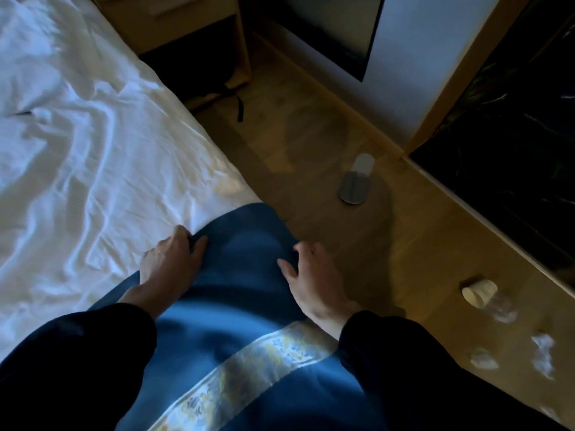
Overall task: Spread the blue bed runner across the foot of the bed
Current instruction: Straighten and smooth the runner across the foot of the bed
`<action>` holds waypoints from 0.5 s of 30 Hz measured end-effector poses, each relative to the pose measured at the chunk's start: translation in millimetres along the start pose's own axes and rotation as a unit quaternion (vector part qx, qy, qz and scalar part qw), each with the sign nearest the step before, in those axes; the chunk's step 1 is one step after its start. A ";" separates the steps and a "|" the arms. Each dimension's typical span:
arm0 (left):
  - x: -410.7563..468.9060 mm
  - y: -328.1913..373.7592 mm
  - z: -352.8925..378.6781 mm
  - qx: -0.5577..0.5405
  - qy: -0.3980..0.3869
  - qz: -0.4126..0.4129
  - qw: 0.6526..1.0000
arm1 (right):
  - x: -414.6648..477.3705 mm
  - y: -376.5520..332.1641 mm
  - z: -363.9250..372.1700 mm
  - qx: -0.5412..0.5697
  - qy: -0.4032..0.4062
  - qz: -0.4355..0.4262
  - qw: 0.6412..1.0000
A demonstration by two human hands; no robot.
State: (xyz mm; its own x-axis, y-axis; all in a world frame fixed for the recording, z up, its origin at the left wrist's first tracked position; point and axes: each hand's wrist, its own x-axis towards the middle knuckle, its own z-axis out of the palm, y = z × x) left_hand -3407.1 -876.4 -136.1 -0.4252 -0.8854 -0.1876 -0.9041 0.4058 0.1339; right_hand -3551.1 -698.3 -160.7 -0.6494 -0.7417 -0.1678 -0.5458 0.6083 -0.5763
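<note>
Progress: partly done. The blue bed runner [242, 275] lies on the bed [93, 166] at the near corner, its far end rounded and bunched, not yet drawn flat. Its pale patterned band [264, 362] runs at a slant in the view. Judged from this, the cloth is in place on this side, but squaring and smoothing remain. The stretch toward the other side lies out of view.

Left hand [171, 265]: fingers curled over the runner's far edge where it meets the white sheet, thumb on the blue cloth, gripping it.

Right hand [314, 278]: fingers spread apart and fairly straight, laid on the runner's right edge by the side of the bed, gripping nothing.

Containers: a paper cup [479, 293] lies on its side on the wooden floor [311, 135], mouth toward the bed; contents cannot be told. White crumpled scraps [543, 353] lie near it on the floor, outside the cup. The nightstand [174, 23] has an open lower compartment, too dark to read
</note>
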 end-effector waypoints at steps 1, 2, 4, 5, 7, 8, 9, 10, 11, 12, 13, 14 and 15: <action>0.4 -0.3 -1.3 0.009 0.003 0.024 1.000 | 3.9 -3.1 1.9 -0.002 0.001 -0.008 1.000; 1.2 -0.6 -2.5 0.021 0.009 0.046 0.999 | 7.3 -6.1 3.6 -0.008 -0.004 -0.017 1.000; 3.0 -2.1 -3.3 0.026 0.026 0.075 0.997 | 13.0 -10.8 6.5 -0.027 -0.027 -0.035 0.999; 4.1 -2.6 -3.4 0.023 0.032 0.084 0.996 | 15.3 -12.5 7.8 -0.034 -0.035 -0.046 0.998; 7.4 -3.0 -5.7 0.013 0.049 0.088 0.995 | 19.3 -15.5 8.7 -0.036 -0.040 -0.061 0.997; 10.3 -2.1 -8.5 0.007 0.058 0.088 0.994 | 20.8 -16.8 7.7 -0.033 -0.039 -0.062 0.997; 14.5 -0.9 -11.1 0.002 0.067 0.090 0.994 | 22.9 -17.6 6.9 -0.030 -0.036 -0.063 0.997; 20.4 0.4 -14.1 -0.002 0.075 0.094 0.993 | 25.3 -18.7 5.3 -0.032 -0.038 -0.063 0.997; 27.5 2.7 -17.8 -0.005 0.084 0.097 0.992 | 28.8 -19.9 3.7 -0.032 -0.034 -0.064 0.997; 35.8 5.3 -21.9 -0.007 0.093 0.098 0.991 | 32.9 -22.3 1.6 -0.034 -0.028 -0.060 0.997; 44.0 8.3 -26.0 -0.011 0.103 0.096 0.990 | 38.6 -24.9 -1.3 -0.026 -0.012 -0.056 0.998; 51.9 11.4 -28.9 -0.017 0.115 0.090 0.989 | 46.7 -28.2 -5.0 -0.016 0.009 -0.044 0.999; 58.7 14.0 -30.2 -0.023 0.128 0.083 0.988 | 57.1 -29.6 -7.7 -0.005 0.037 -0.036 0.999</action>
State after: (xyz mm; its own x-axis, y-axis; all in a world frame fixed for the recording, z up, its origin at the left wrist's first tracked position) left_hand -3443.5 -929.5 -115.8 -0.5378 -0.8381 0.0914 -0.8175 0.5449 0.1866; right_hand -3576.1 -756.6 -147.0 -0.6458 -0.7607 -0.0655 -0.5975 0.5569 -0.5769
